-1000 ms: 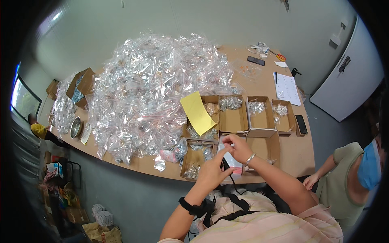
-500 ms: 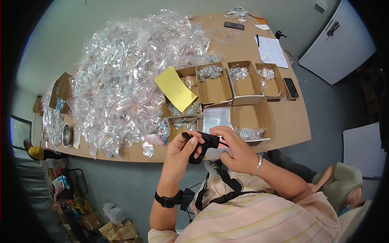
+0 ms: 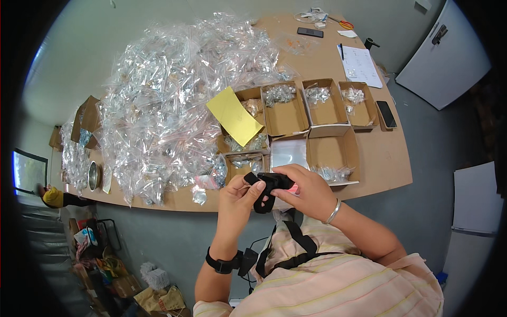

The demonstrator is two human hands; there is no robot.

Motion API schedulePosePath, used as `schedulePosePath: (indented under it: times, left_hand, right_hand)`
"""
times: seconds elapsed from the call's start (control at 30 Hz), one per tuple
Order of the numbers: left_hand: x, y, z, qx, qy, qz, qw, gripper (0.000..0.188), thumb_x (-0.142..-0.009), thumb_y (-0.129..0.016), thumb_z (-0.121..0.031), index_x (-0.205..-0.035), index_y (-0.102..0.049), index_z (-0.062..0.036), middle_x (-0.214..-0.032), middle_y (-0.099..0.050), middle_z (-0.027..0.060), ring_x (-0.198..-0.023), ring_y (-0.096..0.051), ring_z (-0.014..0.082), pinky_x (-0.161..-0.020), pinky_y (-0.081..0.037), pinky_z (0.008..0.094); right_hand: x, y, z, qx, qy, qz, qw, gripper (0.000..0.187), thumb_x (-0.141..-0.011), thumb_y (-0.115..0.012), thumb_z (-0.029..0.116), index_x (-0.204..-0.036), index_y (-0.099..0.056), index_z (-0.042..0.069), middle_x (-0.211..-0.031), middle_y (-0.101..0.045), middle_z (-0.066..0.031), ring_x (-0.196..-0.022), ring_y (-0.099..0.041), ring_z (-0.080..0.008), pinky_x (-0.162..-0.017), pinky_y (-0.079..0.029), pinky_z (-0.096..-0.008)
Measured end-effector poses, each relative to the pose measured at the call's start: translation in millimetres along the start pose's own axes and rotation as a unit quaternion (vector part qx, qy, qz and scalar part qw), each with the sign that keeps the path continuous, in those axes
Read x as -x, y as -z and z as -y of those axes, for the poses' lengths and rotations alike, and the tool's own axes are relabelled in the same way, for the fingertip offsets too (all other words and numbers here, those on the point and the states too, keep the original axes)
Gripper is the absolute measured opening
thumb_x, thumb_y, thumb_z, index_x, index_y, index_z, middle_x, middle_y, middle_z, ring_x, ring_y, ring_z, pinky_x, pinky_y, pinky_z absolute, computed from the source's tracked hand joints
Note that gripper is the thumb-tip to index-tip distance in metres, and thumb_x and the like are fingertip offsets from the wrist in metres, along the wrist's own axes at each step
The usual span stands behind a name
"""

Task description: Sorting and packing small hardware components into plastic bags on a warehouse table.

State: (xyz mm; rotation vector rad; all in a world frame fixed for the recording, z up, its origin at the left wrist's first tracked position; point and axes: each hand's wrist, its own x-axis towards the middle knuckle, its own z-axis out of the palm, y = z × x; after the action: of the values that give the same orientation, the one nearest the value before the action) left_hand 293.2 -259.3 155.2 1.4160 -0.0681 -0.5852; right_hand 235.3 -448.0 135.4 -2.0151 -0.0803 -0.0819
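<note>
Before me, at the table's near edge, both hands hold a black strap (image 3: 261, 205) with a small black boxy device (image 3: 278, 182) on it. My left hand (image 3: 236, 198) pinches the strap between thumb and fingers. Gripping the device from the other side is my right hand (image 3: 310, 194), a silver bangle on its wrist. A similar black band with a box (image 3: 227, 262) sits round my left wrist. Just beyond the hands are a clear plastic bag (image 3: 288, 152) and a cardboard box (image 3: 331, 150) with small bagged parts inside.
A big heap of clear bags (image 3: 169, 105) covers the table's left. Several cardboard trays (image 3: 285, 117) hold small packets, with a yellow sheet (image 3: 234, 117) across some. Phones (image 3: 387, 113), a written sheet (image 3: 361, 66) and orange-handled scissors (image 3: 346, 24) lie farther right. A person (image 3: 53, 197) is at far left.
The device has turned in my fingers, and my right hand now wraps closer over it. The view has shifted slightly. A person seated at the right is no longer in view.
</note>
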Motion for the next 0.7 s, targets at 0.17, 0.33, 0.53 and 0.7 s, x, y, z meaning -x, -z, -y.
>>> schedulePosePath:
  times: [0.17,0.33,0.53,0.7]
  left_hand:
    - [-14.1,-4.0,11.3,0.069,0.037,-0.072,0.994,0.014,-0.093,-0.072,-0.014,-0.093,-0.067,-0.0013,-0.082,-0.067,0.0030,-0.067,-0.061,0.0069,-0.059,-0.049,0.0206]
    - [-18.3,-13.8,5.5,-0.005,0.019,-0.074,0.997,0.018,-0.089,-0.076,-0.017,-0.084,-0.069,-0.0016,-0.072,-0.066,0.0011,-0.058,-0.057,0.0052,-0.053,-0.044,0.0194]
    - [-19.2,-20.2,-13.7,-0.212,-0.014,-0.093,0.973,0.022,-0.086,-0.079,-0.016,-0.073,-0.068,-0.0013,-0.064,-0.064,-0.0005,-0.053,-0.052,0.0029,-0.048,-0.038,0.0191]
    - [-22.2,10.8,-6.3,-0.192,-0.009,0.068,0.979,0.020,-0.092,-0.068,-0.018,-0.094,-0.074,0.0006,-0.076,-0.063,-0.0031,-0.070,-0.055,0.0035,-0.064,-0.044,0.0185]
  right_hand:
    - [14.7,-22.7,-0.8,0.179,0.183,-0.134,0.957,0.036,-0.073,-0.078,0.011,-0.106,-0.066,0.005,-0.109,-0.062,-0.0088,-0.096,-0.059,-0.0284,-0.081,-0.052,-0.0360]
    - [9.8,-23.5,-18.3,0.144,0.281,-0.056,0.947,0.027,-0.072,-0.066,-0.001,-0.099,-0.068,0.002,-0.099,-0.063,-0.0076,-0.100,-0.059,-0.0287,-0.085,-0.053,-0.0374]
    - [13.8,-18.7,-19.1,0.104,0.287,0.022,0.952,0.036,-0.071,-0.065,-0.003,-0.106,-0.069,0.003,-0.114,-0.066,-0.0105,-0.111,-0.058,-0.0315,-0.096,-0.050,-0.0375]
    - [20.9,-4.2,-9.7,-0.252,0.130,0.110,0.953,0.040,-0.083,-0.058,-0.009,-0.120,-0.068,0.003,-0.125,-0.065,-0.0082,-0.111,-0.060,-0.0201,-0.100,-0.046,-0.0300]
